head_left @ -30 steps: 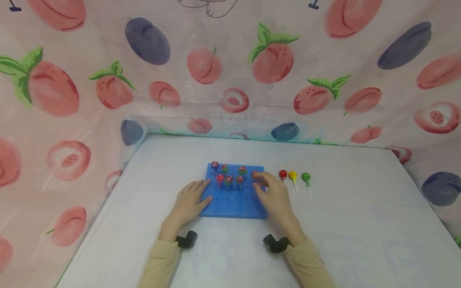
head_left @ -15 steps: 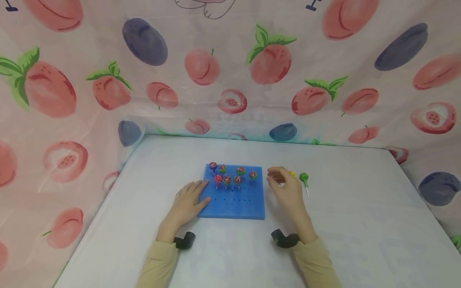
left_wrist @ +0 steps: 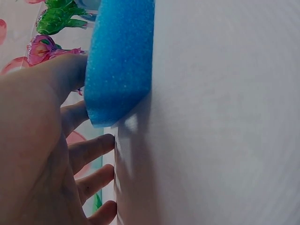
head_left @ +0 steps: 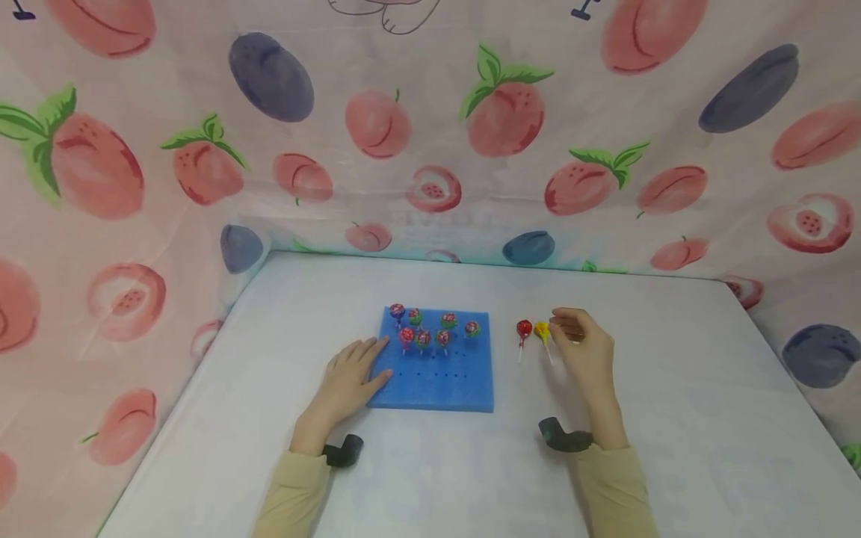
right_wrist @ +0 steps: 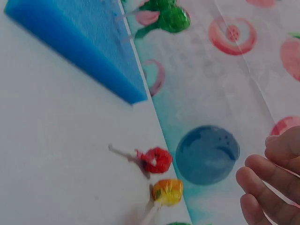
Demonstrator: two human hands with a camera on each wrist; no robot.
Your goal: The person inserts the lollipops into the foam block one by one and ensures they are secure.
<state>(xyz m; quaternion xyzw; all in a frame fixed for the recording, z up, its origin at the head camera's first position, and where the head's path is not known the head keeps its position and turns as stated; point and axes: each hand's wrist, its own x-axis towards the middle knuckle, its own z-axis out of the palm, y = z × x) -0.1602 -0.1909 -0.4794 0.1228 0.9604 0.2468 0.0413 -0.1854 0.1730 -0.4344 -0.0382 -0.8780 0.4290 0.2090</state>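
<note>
My left hand [head_left: 345,379] rests at the left edge of a blue foam board [head_left: 430,392] with rows of small holes. In the left wrist view its thumb lies against the foam [left_wrist: 119,56], and the other fingers spread beside it, some touching the table. Several wrapped lollipops [head_left: 423,338] stand upright in the board's back half. Right of the board, a red lollipop [head_left: 524,329] and a yellow lollipop [head_left: 542,332] lie on the table. Beside the yellow one hovers my right hand [head_left: 587,355], fingers loosely bent, no object visible in them. It covers the green lollipop's earlier spot.
A white sheet covers the table [head_left: 706,403]. Behind and at the sides hangs a fruit-print cloth [head_left: 430,112]. Black wrist cameras sit on both wrists, the right-hand camera [head_left: 563,437] low over the table.
My right hand has moved rightward from the board, past the red and yellow lollipops, to where the green lollipop lay. My left hand has stayed at the board.
</note>
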